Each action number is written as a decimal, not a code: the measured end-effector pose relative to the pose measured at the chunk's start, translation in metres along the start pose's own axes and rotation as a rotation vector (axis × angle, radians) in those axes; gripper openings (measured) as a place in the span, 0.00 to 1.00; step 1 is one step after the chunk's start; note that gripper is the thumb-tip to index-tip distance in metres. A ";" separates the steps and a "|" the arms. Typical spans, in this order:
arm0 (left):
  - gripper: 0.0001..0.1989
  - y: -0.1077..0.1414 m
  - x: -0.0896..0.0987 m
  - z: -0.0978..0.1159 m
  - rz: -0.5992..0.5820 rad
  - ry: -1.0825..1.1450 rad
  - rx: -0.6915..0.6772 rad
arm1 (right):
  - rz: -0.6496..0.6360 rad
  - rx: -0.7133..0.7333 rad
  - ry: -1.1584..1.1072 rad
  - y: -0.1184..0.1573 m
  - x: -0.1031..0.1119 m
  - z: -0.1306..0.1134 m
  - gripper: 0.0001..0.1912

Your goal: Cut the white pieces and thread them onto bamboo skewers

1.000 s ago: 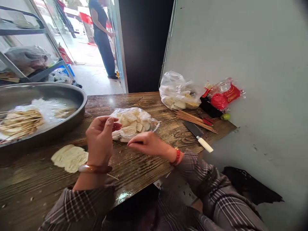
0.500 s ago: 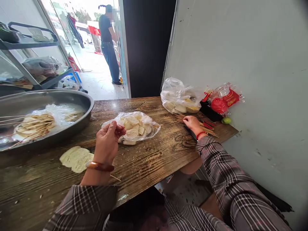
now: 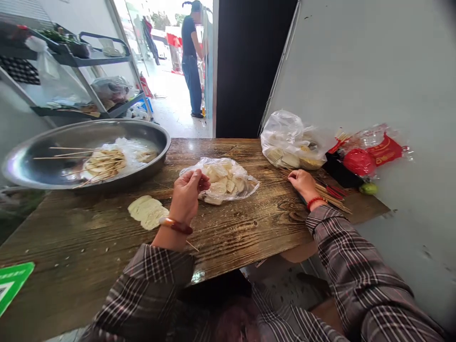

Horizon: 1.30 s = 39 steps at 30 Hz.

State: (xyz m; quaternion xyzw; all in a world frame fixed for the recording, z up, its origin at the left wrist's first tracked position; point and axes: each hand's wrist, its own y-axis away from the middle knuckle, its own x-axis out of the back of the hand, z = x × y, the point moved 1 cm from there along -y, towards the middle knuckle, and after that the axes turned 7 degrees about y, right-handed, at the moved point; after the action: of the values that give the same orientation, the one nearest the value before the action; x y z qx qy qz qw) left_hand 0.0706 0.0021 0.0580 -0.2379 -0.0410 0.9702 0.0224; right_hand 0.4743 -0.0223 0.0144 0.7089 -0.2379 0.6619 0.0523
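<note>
My left hand (image 3: 185, 197) hovers beside an open plastic bag of pale slices (image 3: 228, 180), its fingers curled together; whatever they may pinch cannot be made out. Below its wrist a thin stick (image 3: 192, 245) shows on the table. Left of that wrist lie overlapping pale slices (image 3: 147, 211). At the right, my right hand (image 3: 302, 184) rests with bent fingers at the bundle of wooden skewers (image 3: 333, 198); its fingertips are close to the skewer ends, and what they grip is too small to tell.
A large metal basin (image 3: 142, 130) holds skewered slices at the left of the wooden table (image 3: 228, 237). Another plastic bag (image 3: 283, 126), a red package (image 3: 359, 162) and a green fruit (image 3: 368, 189) are by the wall. A person (image 3: 191, 61) stands beyond the doorway.
The view has swung left, so the whole scene appears shifted right and a green sign shows at the lower left. Both hands keep nearly the same places over the table.
</note>
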 end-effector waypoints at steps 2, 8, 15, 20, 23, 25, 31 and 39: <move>0.17 0.000 0.000 -0.002 -0.007 0.011 0.000 | 0.033 0.030 -0.057 -0.002 0.003 -0.012 0.10; 0.13 -0.001 0.002 -0.006 -0.035 -0.136 -0.098 | 0.221 0.173 -0.313 -0.003 0.033 -0.075 0.15; 0.06 -0.005 0.008 -0.017 -0.196 -0.807 -0.376 | 0.099 0.311 -1.129 0.057 0.066 -0.166 0.14; 0.16 0.000 0.008 -0.013 -0.381 -1.385 -0.389 | -0.169 0.306 -1.312 0.079 0.043 -0.201 0.17; 0.16 0.001 0.007 -0.008 -0.444 -1.509 -0.311 | -0.205 0.264 -1.344 0.079 0.024 -0.201 0.18; 0.13 0.000 0.008 -0.006 -0.450 -1.493 -0.288 | -0.213 0.222 -1.364 0.078 0.016 -0.196 0.19; 0.05 -0.007 0.012 -0.005 -0.264 -1.007 -0.272 | -0.283 0.149 -1.498 0.080 0.015 -0.187 0.18; 0.22 -0.004 0.011 -0.007 -0.009 0.043 0.100 | -0.362 0.251 -1.455 0.093 0.016 -0.193 0.14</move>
State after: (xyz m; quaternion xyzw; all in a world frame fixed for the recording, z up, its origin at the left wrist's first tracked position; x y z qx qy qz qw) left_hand 0.0639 0.0075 0.0472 -0.2570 0.0070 0.9656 0.0393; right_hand 0.2603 -0.0340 0.0303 0.9953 -0.0151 0.0307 -0.0909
